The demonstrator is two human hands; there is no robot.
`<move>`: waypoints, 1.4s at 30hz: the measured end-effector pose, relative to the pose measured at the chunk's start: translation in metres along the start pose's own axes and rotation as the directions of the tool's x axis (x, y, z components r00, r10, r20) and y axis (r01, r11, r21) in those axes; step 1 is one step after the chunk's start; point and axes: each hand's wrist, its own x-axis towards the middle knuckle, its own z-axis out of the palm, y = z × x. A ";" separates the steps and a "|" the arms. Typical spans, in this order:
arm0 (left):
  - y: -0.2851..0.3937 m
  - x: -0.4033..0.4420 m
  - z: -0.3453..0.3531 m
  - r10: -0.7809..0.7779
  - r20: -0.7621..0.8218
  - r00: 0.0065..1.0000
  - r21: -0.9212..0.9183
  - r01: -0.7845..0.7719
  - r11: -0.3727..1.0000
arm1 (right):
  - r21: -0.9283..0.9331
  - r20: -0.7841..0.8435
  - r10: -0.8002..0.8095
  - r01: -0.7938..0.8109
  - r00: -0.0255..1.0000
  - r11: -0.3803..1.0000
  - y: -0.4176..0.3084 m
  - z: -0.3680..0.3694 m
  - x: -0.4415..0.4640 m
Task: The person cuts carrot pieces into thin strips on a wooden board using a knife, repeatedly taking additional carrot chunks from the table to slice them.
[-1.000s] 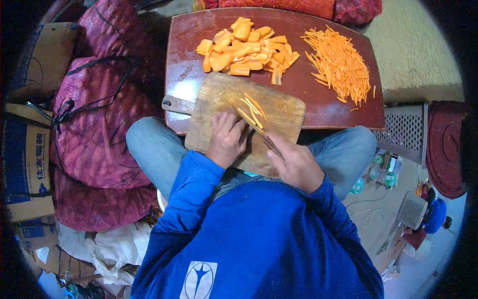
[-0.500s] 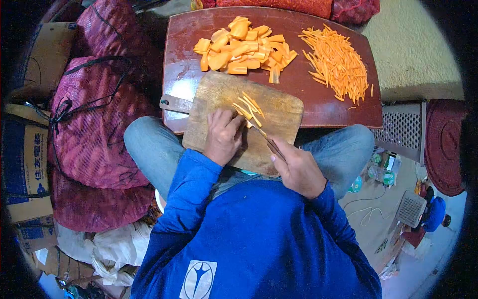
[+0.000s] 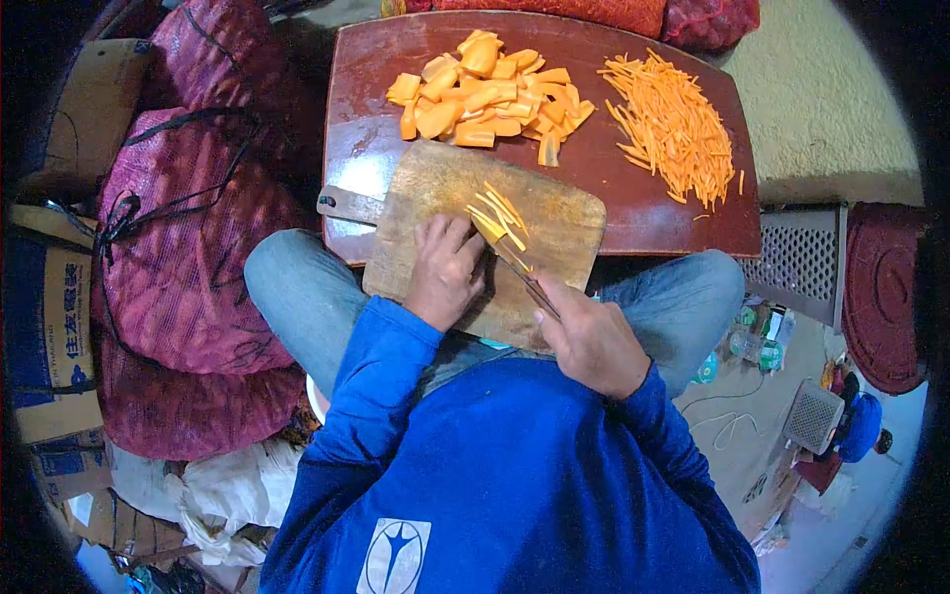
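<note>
A wooden cutting board with a handle at its left lies across my lap and the near table edge. My right hand is closed round the handle of a knife, its blade pointing up and left beside my left fingertips. My left hand rests on the board with curled fingers pressed on a carrot piece, mostly hidden by the fingers and blade. Several thin carrot strips lie just beyond the blade. On the table behind are a heap of carrot slices and, at right, a pile of carrot strips.
The dark red low table stands in front of my crossed legs. Big purple mesh sacks and cardboard boxes crowd the left. To the right are a perforated plastic crate, a dark red lid and a cable on the floor.
The knife and my right hand have shifted slightly up and left. The strips by the blade have moved a little; my left hand stays nearly in place.
</note>
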 end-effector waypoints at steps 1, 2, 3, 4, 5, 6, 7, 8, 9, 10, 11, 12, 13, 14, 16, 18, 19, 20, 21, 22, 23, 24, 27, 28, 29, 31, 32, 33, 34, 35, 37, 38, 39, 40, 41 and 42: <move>0.000 0.000 0.000 -0.015 0.000 1.000 -0.018 0.015 1.000 | -0.001 0.001 0.000 0.000 1.000 1.000 -0.001 -0.002 0.000; 0.000 -0.001 -0.001 -0.031 0.000 1.000 -0.035 0.031 0.999 | -0.008 0.035 0.029 -0.029 0.999 1.000 -0.003 -0.004 0.000; 0.000 -0.001 -0.001 -0.035 -0.001 0.999 -0.035 0.035 0.999 | -0.015 0.068 0.058 -0.057 0.996 0.998 -0.004 -0.004 0.000; 0.000 -0.001 -0.001 -0.032 -0.011 0.999 -0.045 0.032 0.998 | -0.016 0.071 0.057 -0.056 0.996 0.998 -0.005 -0.004 0.000; 0.000 -0.001 -0.001 -0.029 -0.020 0.999 -0.056 0.027 0.998 | -0.016 0.091 0.082 -0.081 0.992 0.997 -0.005 -0.004 0.001; 0.000 -0.001 -0.001 -0.029 -0.019 0.999 -0.058 0.027 0.998 | -0.016 0.110 0.108 -0.107 0.988 0.994 -0.006 -0.004 0.001; 0.000 -0.002 -0.003 -0.018 -0.012 1.000 -0.064 0.017 0.998 | -0.016 0.110 0.111 -0.110 0.988 0.994 -0.005 -0.003 0.000; 0.000 -0.002 -0.004 -0.007 -0.005 1.000 -0.070 0.007 0.998 | 0.015 0.100 0.094 -0.096 0.990 0.995 -0.005 -0.001 0.000; 0.000 -0.003 -0.005 -0.007 -0.002 1.000 -0.073 0.007 0.997 | 0.047 0.091 0.078 -0.083 0.993 0.995 -0.004 0.001 -0.001; 0.000 -0.003 -0.006 0.006 0.017 1.000 -0.062 -0.005 0.998 | 0.048 0.092 0.081 -0.085 0.992 0.995 -0.005 0.002 0.000; 0.000 -0.004 -0.007 0.018 0.036 0.999 -0.050 -0.016 0.999 | 0.049 0.110 0.094 -0.099 0.990 0.994 -0.007 0.003 0.001; 0.001 -0.003 -0.007 0.015 0.038 0.999 -0.049 -0.014 0.999 | 0.050 0.127 0.105 -0.113 0.986 0.992 -0.009 0.004 0.003; 0.002 -0.001 -0.007 0.017 0.017 1.000 -0.053 -0.016 0.998 | 0.052 0.128 0.104 -0.112 0.986 0.992 -0.007 0.007 0.005; 0.004 0.000 -0.007 0.020 -0.004 1.000 -0.058 -0.020 0.998 | 0.031 0.117 0.088 -0.092 0.989 0.995 -0.004 0.011 0.007; 0.002 -0.002 -0.005 0.032 -0.015 0.999 -0.053 -0.033 0.998 | 0.002 0.097 0.065 -0.065 0.993 0.998 0.001 0.017 0.019; -0.002 -0.007 0.000 0.047 -0.016 0.999 -0.050 -0.048 0.998 | -0.020 0.062 0.006 -0.005 0.998 1.000 0.003 0.024 0.032; -0.003 -0.007 0.001 0.039 -0.018 0.999 -0.055 -0.040 0.998 | -0.017 0.056 0.008 -0.007 0.998 1.000 0.006 0.026 0.036; -0.004 -0.009 0.002 0.031 -0.021 0.999 -0.059 -0.032 0.998 | 0.033 0.009 -0.043 0.043 0.999 0.999 0.010 0.027 0.040; -0.004 -0.010 0.004 0.036 -0.022 0.999 -0.058 -0.037 0.998 | 0.077 -0.039 -0.095 0.098 0.995 0.992 0.011 0.027 0.042; -0.003 -0.008 0.003 0.033 -0.045 0.998 -0.066 -0.036 0.997 | 0.074 -0.041 -0.100 0.102 0.994 0.992 0.012 0.025 0.039; -0.001 -0.009 0.003 0.022 -0.067 0.998 -0.073 -0.027 0.997 | 0.105 -0.057 -0.084 0.090 0.995 0.990 0.014 0.020 0.033; -0.001 -0.010 0.002 0.013 -0.071 0.997 -0.067 -0.018 0.998 | 0.138 -0.069 -0.070 0.079 0.995 0.987 0.014 0.016 0.028; -0.001 -0.010 -0.001 0.004 -0.023 1.000 -0.069 -0.005 0.998 | 0.163 -0.026 -0.036 0.039 0.999 0.986 0.007 0.007 0.010; 0.000 -0.008 -0.002 0.003 -0.026 1.000 -0.066 -0.004 0.998 | 0.162 -0.028 -0.033 0.037 0.999 0.986 0.007 0.008 0.008; 0.001 -0.007 -0.002 0.002 -0.028 1.000 -0.066 -0.004 0.998 | 0.132 -0.032 -0.043 0.046 0.999 0.990 0.007 0.010 0.006; 0.000 -0.009 0.002 0.012 -0.031 0.999 -0.046 -0.013 0.999 | 0.101 -0.035 -0.049 0.052 0.998 0.994 0.005 0.011 0.006; -0.001 -0.010 0.003 0.017 -0.036 0.999 -0.019 -0.017 1.000 | 0.079 -0.014 -0.035 0.036 0.999 0.996 0.002 0.009 0.009; -0.003 -0.010 0.004 0.012 -0.036 0.999 -0.018 -0.013 1.000 | 0.058 0.009 -0.022 0.021 1.000 0.998 0.000 0.009 0.012; -0.002 -0.009 0.003 0.024 -0.048 0.999 -0.034 -0.026 0.999 | 0.060 0.013 -0.020 0.019 1.000 0.998 0.002 0.015 0.017; -0.001 -0.008 0.002 0.038 -0.060 0.997 -0.050 -0.041 0.998 | 0.018 0.014 -0.052 0.052 0.999 0.998 0.007 0.023 0.024; -0.001 -0.006 0.003 0.045 -0.074 0.996 -0.051 -0.048 0.997 | -0.036 0.012 -0.104 0.104 0.995 0.994 0.012 0.024 0.038; -0.002 -0.008 0.003 0.052 -0.073 0.996 -0.058 -0.056 0.997 | 0.027 -0.009 -0.129 0.129 0.992 0.991 0.012 0.024 0.042; -0.004 -0.010 0.005 0.056 -0.077 0.995 -0.052 -0.060 0.997 | 0.090 -0.034 -0.155 0.157 0.987 0.984 0.012 0.024 0.045; -0.004 -0.012 0.007 0.026 -0.061 0.998 -0.070 -0.030 0.997 | 0.090 -0.036 -0.158 0.160 0.987 0.983 0.012 0.023 0.044; -0.004 -0.014 0.008 -0.008 -0.043 0.999 -0.090 0.004 0.996 | 0.093 -0.046 -0.135 0.139 0.990 0.986 0.015 0.020 0.040; -0.007 -0.017 0.010 -0.013 -0.042 0.999 -0.091 0.009 0.996 | 0.097 -0.053 -0.112 0.117 0.992 0.988 0.017 0.018 0.035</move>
